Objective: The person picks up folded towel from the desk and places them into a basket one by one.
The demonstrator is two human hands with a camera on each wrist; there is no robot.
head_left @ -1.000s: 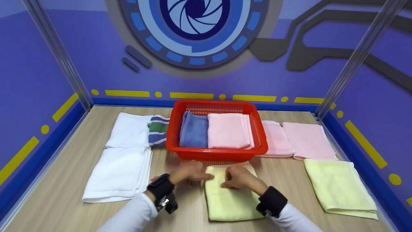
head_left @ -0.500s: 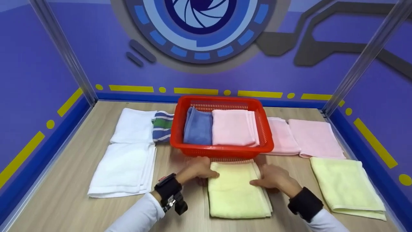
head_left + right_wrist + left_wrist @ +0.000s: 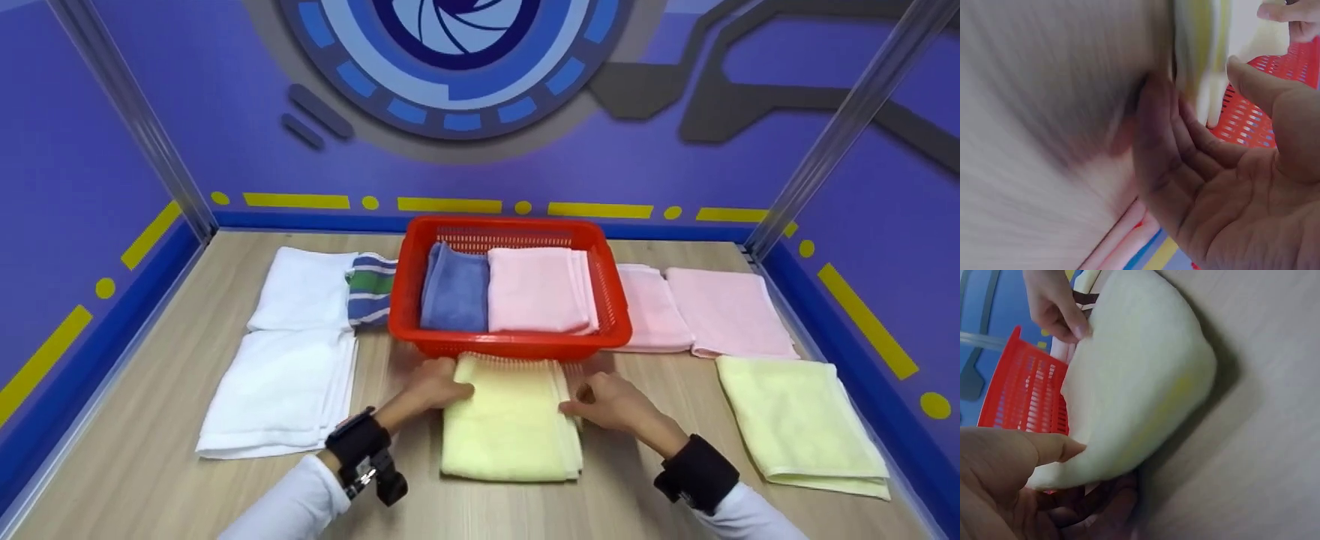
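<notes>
A folded pale yellow towel [image 3: 511,435] lies just in front of the red basket [image 3: 517,346], its far edge close under the basket's front. My left hand [image 3: 431,388] grips its left edge, thumb [image 3: 1055,448] on top and fingers curled beneath. At the opposite edge my right hand [image 3: 619,409] holds the towel between thumb and fingers, as the left wrist view also shows. In the right wrist view the thumb [image 3: 1252,84] is over the towel's layered side and the fingers bend under it. The towel bulges off the tabletop in the left wrist view.
Inside the basket are a folded blue towel [image 3: 456,291] and a pink towel [image 3: 536,291]. White towels [image 3: 281,394] and a striped towel [image 3: 370,289] lie left; pink towels [image 3: 727,311] and another yellow towel [image 3: 806,420] lie right. Purple panels [image 3: 480,176] enclose the table.
My right hand has gone from above the yellow towel to its right edge and taken hold there. Both hands have shifted the towel left and nearer the basket.
</notes>
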